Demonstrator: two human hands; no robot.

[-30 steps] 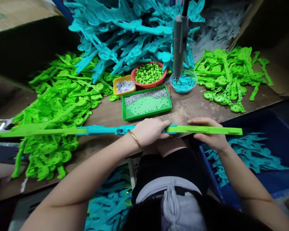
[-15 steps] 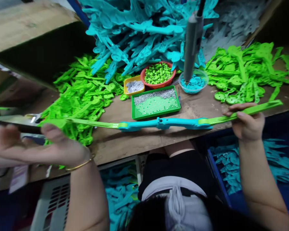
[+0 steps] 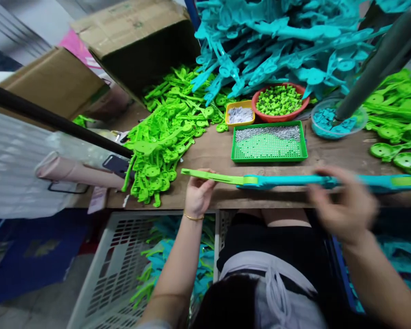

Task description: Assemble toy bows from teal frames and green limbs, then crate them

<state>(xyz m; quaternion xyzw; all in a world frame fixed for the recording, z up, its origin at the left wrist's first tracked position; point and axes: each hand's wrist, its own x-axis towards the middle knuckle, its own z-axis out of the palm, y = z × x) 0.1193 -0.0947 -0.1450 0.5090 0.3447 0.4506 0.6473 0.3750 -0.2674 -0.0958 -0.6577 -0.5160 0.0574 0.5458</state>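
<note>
A long plastic part (image 3: pixel 282 180) with a blue middle and light-green ends lies level above the front of the table. Its right end runs out of the picture. My left hand (image 3: pixel 199 194), with a thin gold bracelet at the wrist, is closed on the green left end, thumb and fingers pinching it. Over the blue middle, close to its centre joint, is my right hand (image 3: pixel 345 205). That hand is smeared by motion, and whether its fingers grip the part cannot be made out.
Behind the part stand a green perforated tray (image 3: pixel 269 159) of small metal pieces, a yellow dish (image 3: pixel 240 122), a red bowl (image 3: pixel 280 118) and a clear tub (image 3: pixel 363 119). A dark rod-shaped tool (image 3: pixel 380 64) hangs at right. Green pieces (image 3: pixel 167 137) and blue pieces (image 3: pixel 277 41) are heaped around.
My left hand has come from the far left onto the part's green left end. My right hand has left the green right end for the blue middle. The view has swung left.
</note>
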